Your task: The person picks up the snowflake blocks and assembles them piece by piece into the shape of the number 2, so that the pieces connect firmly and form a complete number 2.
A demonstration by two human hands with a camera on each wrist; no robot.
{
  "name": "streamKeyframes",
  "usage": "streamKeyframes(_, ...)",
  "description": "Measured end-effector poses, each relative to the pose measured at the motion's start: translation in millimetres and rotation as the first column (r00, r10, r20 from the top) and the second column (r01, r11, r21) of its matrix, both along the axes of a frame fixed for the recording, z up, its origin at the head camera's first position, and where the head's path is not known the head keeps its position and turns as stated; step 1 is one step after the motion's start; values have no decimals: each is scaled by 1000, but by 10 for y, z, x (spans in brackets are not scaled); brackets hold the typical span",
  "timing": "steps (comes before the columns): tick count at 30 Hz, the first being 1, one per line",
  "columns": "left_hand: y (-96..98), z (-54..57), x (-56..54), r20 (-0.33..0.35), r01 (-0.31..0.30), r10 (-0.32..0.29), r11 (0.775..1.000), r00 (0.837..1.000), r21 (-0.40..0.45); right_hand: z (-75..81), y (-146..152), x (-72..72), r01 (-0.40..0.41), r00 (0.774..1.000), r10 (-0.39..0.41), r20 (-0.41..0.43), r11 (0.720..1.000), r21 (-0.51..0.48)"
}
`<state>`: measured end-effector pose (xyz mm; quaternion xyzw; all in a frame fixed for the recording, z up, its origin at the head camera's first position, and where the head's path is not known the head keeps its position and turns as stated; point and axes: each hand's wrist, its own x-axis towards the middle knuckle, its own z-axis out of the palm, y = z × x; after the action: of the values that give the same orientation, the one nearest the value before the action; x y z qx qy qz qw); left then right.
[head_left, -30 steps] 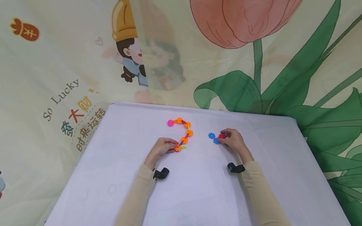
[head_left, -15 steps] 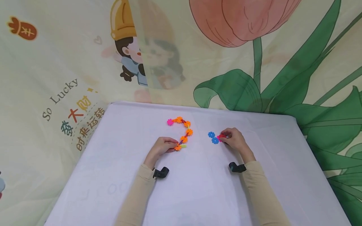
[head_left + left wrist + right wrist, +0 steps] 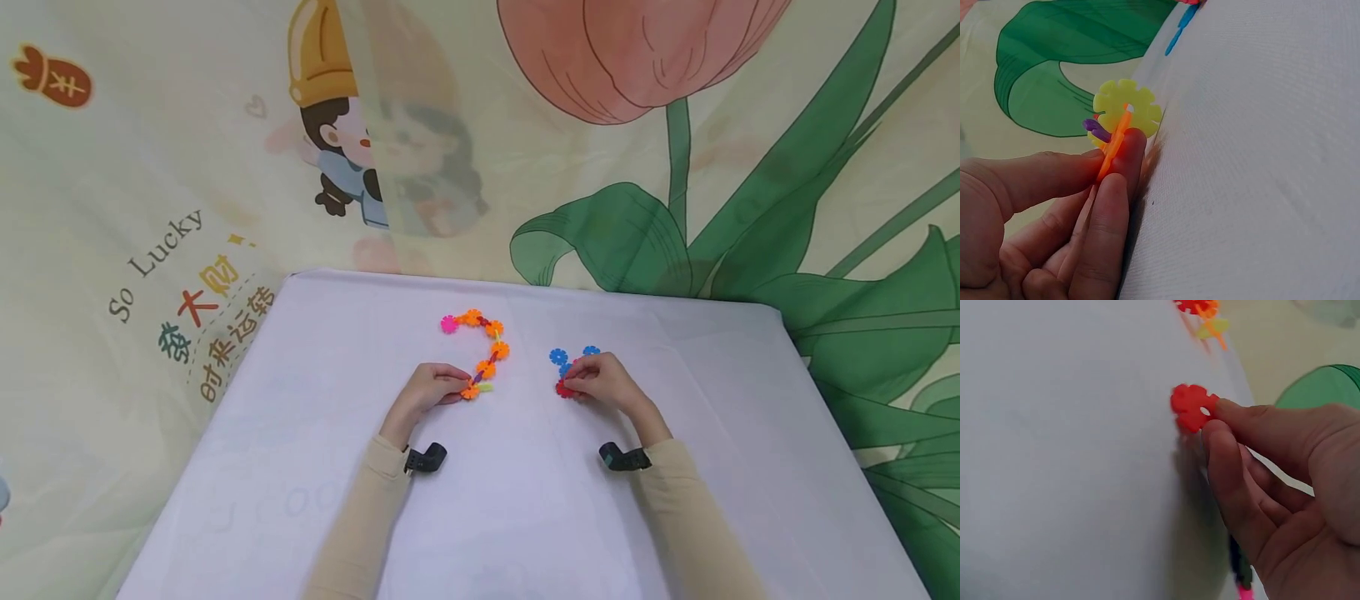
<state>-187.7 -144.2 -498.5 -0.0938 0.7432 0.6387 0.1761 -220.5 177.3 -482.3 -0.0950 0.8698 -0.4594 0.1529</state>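
Observation:
A curved chain of orange snowflake discs (image 3: 500,351), joined by red, purple and yellow ones, ends in a pink disc (image 3: 448,324) at its far left. My left hand (image 3: 435,390) pinches the orange disc (image 3: 1114,145) at the near end between thumb and fingers; a yellow disc (image 3: 1125,103) and a purple one (image 3: 1096,130) are slotted near it. On the right, my right hand (image 3: 609,382) pinches a red snowflake disc (image 3: 1192,407) by its edge. Beside those fingers is a cluster with blue discs (image 3: 558,357), partly covered by the hand.
Both hands work over a white-covered table (image 3: 510,500). Behind it hangs a printed cloth backdrop (image 3: 600,150) with a tulip and cartoon figures. Each wrist carries a small black camera (image 3: 624,457).
My right hand has shifted left and nearer to me with the red disc, uncovering a blue disc behind it. The left hand keeps its hold on the chain's end.

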Motion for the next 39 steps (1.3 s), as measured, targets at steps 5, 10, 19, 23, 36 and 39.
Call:
streamKeyframes(5,-3,-3,-10,1,-6,6,1000,1000,7,-52,-57,13,-11,995,19,-95,997,83)
streamKeyframes(10,9,-2,-17,2,-9,9,1000,1000,27,14,23,-83,118,972,-95,-213,988,99)
streamKeyframes(19,15,-5,0,7,-4,4,1000,1000,14,19,192,-216,191,980,-163,-110,926,325)
streamKeyframes(23,19,-6,-1,-1,3,-2,1000,1000,21,2,210,-214,216,974,-184,-131,929,299)
streamKeyframes(36,11,-24,-5,-9,-5,5,1000,1000,27,-51,245,-218,235,964,-188,-186,931,280)
streamKeyframes(39,11,-16,-10,-8,-7,7,1000,1000,30,-44,256,-226,232,964,-186,-188,936,264)
